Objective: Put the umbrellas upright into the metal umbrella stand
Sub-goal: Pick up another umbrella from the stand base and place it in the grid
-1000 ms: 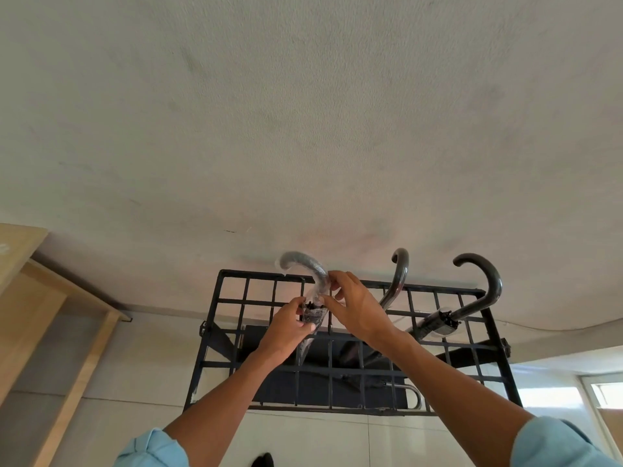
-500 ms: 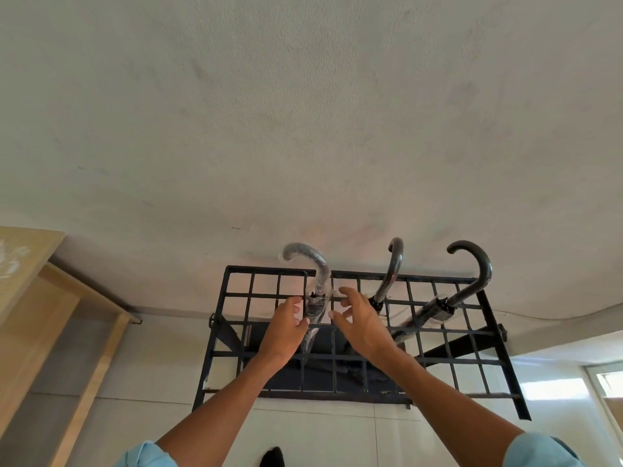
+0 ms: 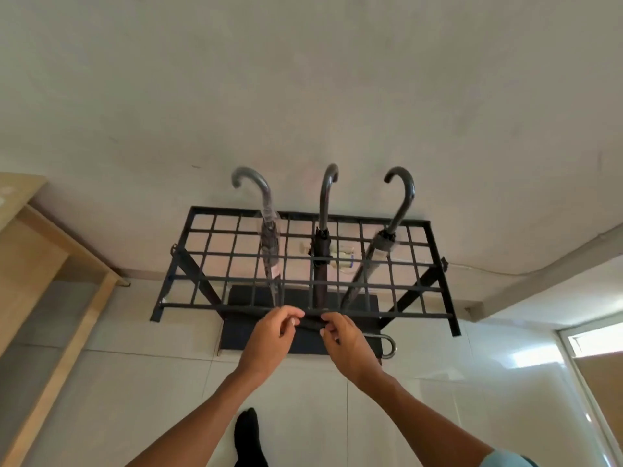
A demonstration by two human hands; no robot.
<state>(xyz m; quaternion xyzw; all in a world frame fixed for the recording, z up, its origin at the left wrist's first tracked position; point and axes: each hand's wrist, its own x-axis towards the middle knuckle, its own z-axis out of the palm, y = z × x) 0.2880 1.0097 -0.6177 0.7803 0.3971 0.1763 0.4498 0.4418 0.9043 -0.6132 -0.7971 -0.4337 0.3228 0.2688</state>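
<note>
Against the pale wall at 12 o'clock stands the black metal umbrella stand (image 3: 305, 264), a grid-topped frame on crossed legs over a dark base tray (image 3: 300, 326) on the tiled floor (image 3: 141, 365). A wooden shelf unit (image 3: 43, 271) sits at 9 o'clock, well apart from it.

Three crook-handled umbrellas are already through the grid. Left umbrella (image 3: 268, 237), its handle in clear plastic wrap, is near upright. Middle umbrella (image 3: 322, 244) is upright. Right umbrella (image 3: 381, 254) tilts, handle toward 1 o'clock, tip running down toward the tray centre. A grey curved handle (image 3: 387, 345) lies on the floor at the tray's right front corner; whether it belongs to a fourth umbrella cannot be told.

Judgement: task looks nearly complete, pending that floor item.

Risks from here:
- The tilted right umbrella leans on a grid bar; a knock to the frame could make it slide further over.
- Any pull or push on the front rail could shift the light frame and disturb all three.
- The loose wrap on the left umbrella could snag on a bar.

Hands, at 6 o'clock: left hand (image 3: 269, 335) and right hand (image 3: 344, 338) are both at the stand's front rail, close together, fingers loosely curled, thumb and fingertips touching or just pinching the bar. Neither holds an umbrella.
</note>
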